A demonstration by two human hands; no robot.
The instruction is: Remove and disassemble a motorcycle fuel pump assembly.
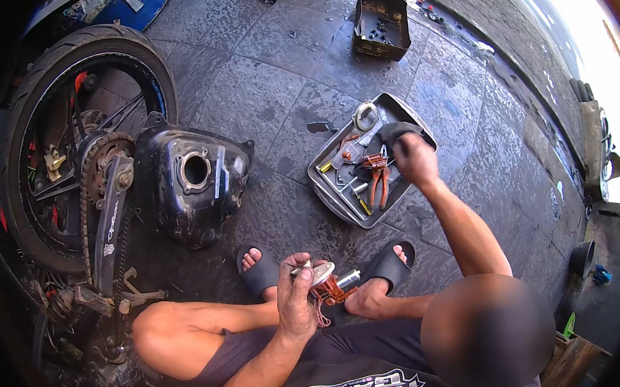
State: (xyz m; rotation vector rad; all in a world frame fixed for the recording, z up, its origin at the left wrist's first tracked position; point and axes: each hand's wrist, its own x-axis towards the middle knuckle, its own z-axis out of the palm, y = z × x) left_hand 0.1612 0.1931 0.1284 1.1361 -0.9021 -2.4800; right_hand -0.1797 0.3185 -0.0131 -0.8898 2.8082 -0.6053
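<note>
My left hand [296, 297] is closed round a fuel pump assembly, with its pale round flange near my fingers. The pump's orange-brown housing [328, 289] and silver cylinder point right, and thin wires hang below. Out to the right, my right hand [416, 160] reaches over a grey tray [336, 207], its fingers curled at a black rounded piece [393, 133]; their tips are partly hidden. In the tray lie orange-handled pliers [378, 188], a pale ring [366, 117], and several screwdrivers and small parts. A black fuel tank [175, 194] with a round opening stands to my left.
A motorcycle wheel [16, 91] with chain and swingarm fills the left side. At the far end sits an open box [384, 50] holding small dark parts. My sandalled feet rest on the tiled floor. A dark bowl [581, 258] lies far right. A blurred round patch covers the lower right.
</note>
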